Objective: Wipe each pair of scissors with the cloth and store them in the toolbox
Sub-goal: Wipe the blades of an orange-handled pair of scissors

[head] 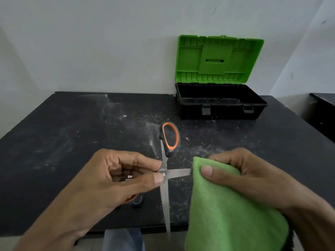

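Note:
A pair of scissors point(166, 194) with black and orange handles is spread wide open above the table. My left hand point(116, 180) pinches it at the pivot screw between thumb and fingers. One handle loop points away from me; the other handle is mostly hidden under my left palm. One blade points toward me, the other runs right into a green cloth point(226, 212). My right hand point(253, 176) grips the cloth, folded around that blade's tip with the thumb on top. The toolbox point(220, 111) stands at the back right, its black base showing nothing inside and its green lid upright.
The black table point(63, 142) is dusty, with pale smears and small scraps across its middle. A white wall stands right behind it. A second dark surface point(324, 105) shows at the far right. The table's near edge runs just below my hands.

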Tool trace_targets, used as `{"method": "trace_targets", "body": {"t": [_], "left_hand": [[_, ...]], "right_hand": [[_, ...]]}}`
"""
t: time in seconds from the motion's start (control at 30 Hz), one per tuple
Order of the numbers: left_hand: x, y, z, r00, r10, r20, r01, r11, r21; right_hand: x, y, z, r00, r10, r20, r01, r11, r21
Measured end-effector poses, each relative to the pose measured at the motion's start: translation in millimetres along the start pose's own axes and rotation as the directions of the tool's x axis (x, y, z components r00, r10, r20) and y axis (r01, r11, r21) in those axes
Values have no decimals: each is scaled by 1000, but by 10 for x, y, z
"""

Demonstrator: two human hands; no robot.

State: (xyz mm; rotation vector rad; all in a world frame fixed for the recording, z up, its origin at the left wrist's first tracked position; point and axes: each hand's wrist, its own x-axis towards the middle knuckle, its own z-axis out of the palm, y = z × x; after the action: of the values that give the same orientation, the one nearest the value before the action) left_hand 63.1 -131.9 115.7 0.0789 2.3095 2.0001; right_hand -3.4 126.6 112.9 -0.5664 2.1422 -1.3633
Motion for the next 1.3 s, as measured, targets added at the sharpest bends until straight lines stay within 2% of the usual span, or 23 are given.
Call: {"method": "trace_targets", "body": {"t": [0.07,0.27,0.43,0.63,0.9,1.03,1.17,1.23,1.3], "left_hand": [[-2,22,6,1000,6,4,-6,1000,-5],[-9,90,73,999,5,39,-5,1000,-2],[-33,38,-87,999,30,-31,-29,999,29],[13,79,78,998,63,22,-63,998,7],[23,3,68,992,114,-49,-111,992,61],[19,26,73,989,131,-66,-124,987,101],[9,80,141,991,67,-115,-63,997,40],[35,97,204,985,-17,-169,15,1000,-13],[76,109,262,974,-33,-225,29,999,-21]], "right_hand": [[-14,-1,-28,1000,13,21,-13,1000,6],[35,-8,40,991,-77,112,83,995,-54],[-25,-8,-72,990,-96,100,96,995,9],[33,-9,53,986,-99,137,100,995,-1],[-1,-101,108,990,66,127,-86,983,163],[-41,-161,142,984,178,-2,-175,968,178],[-48,-190,146,984,175,-44,-164,969,184],[-34,-192,154,988,155,-10,-150,970,192],[-27,-173,159,990,126,61,-135,976,172]]}}
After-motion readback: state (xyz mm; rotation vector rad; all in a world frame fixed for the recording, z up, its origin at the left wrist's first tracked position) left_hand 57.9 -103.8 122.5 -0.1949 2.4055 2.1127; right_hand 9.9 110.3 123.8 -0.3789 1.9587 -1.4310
